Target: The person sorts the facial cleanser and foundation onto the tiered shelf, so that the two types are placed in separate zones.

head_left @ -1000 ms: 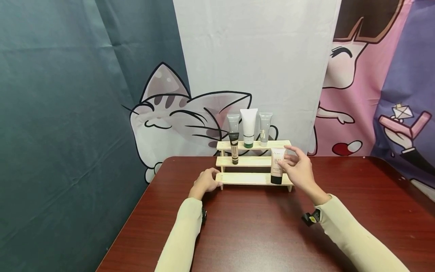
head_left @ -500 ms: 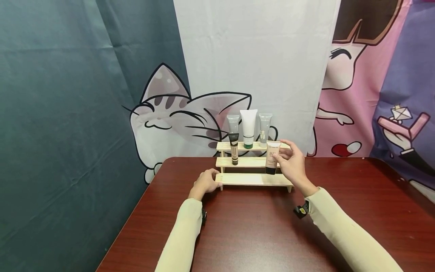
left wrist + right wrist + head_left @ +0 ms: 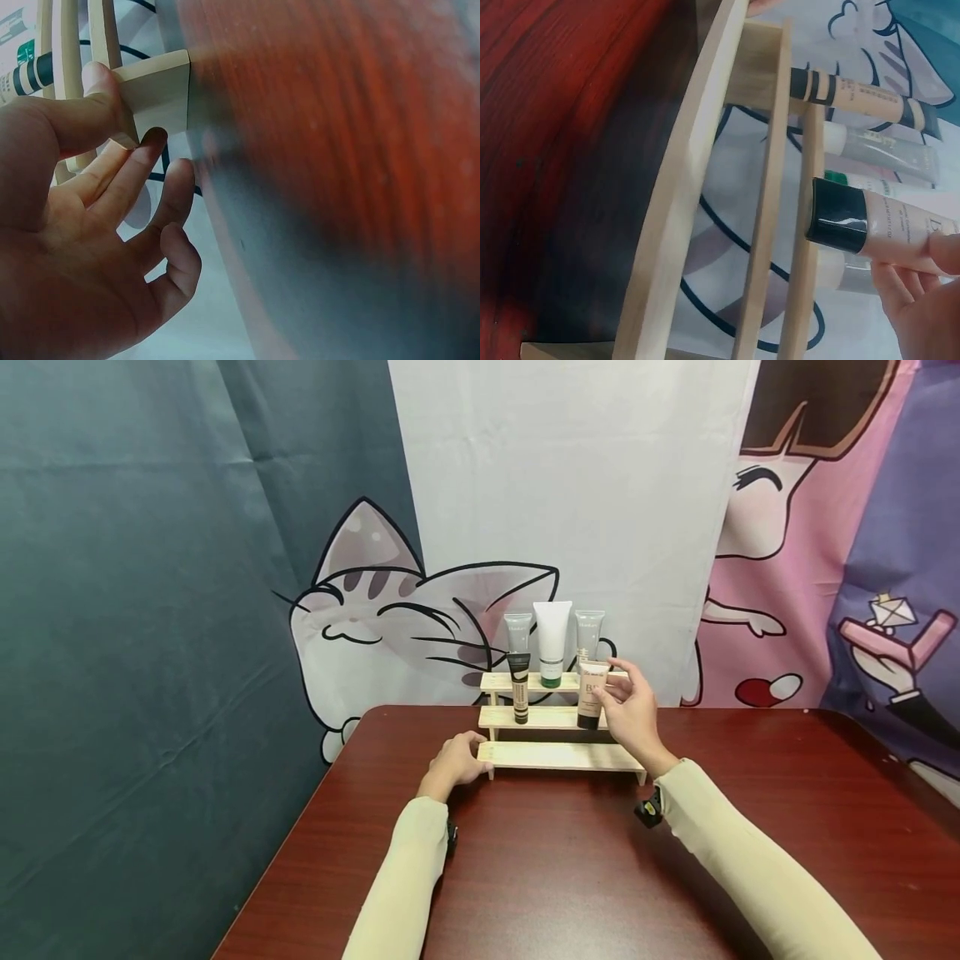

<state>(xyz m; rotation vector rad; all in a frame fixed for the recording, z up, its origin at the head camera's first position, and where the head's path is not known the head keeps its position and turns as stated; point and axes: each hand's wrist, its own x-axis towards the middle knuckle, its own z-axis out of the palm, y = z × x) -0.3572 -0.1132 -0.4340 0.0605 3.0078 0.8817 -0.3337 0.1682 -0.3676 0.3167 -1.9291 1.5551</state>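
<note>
My right hand (image 3: pixel 632 710) pinches a pale pink BB cream tube (image 3: pixel 592 693) between thumb and fingers, black cap downward. It hangs by the right part of the middle tier; in the right wrist view a gap shows between cap (image 3: pixel 838 215) and middle board (image 3: pixel 761 247). At the lowest tier's left end, my left hand (image 3: pixel 455 762) grips the three-tier wooden display rack (image 3: pixel 558 755), thumb (image 3: pixel 99 81) against the board. A slim black-and-beige tube (image 3: pixel 520 692) stands on the middle tier's left. Up top, a white tube (image 3: pixel 552 639) stands between two grey tubes (image 3: pixel 517 632) (image 3: pixel 588 631).
The rack stands on a dark red wooden table (image 3: pixel 547 860), near its far edge. Behind the table hangs a cloth backdrop (image 3: pixel 585 485) with a cartoon cat and other figures. A dark green cloth (image 3: pixel 135 652) covers the left side.
My right hand has carried the BB cream tube up and to the left, from the lowest tier's right end to the middle tier. The left hand keeps its place on the rack.
</note>
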